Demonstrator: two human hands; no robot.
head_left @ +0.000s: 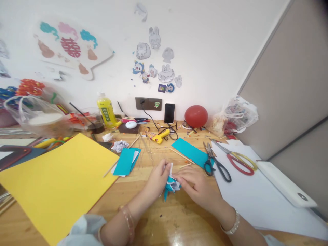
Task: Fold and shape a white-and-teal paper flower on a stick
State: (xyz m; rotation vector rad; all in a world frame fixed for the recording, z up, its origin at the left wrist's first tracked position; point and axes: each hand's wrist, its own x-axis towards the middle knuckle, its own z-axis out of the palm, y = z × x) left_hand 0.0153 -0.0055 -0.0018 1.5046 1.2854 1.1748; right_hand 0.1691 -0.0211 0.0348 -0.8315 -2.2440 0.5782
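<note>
Between my hands, above the wooden table, is a small crumpled bundle of blue and white paper. My left hand is closed around the bundle's left side, and a white strip stands up by its thumb. From the right, the bent fingers of my right hand press on the paper's upper edge. The fingertips partly cover the bundle. Left of my hands lie blue paper pieces with white ones among them. Ahead on the right, a blue paper sheet lies under black-handled scissors.
A yellow sheet covers the left side. At right, red-and-yellow-handled scissors lie on white paper. Farther back are a yellow glue gun, a drink bottle, a phone and a red balloon.
</note>
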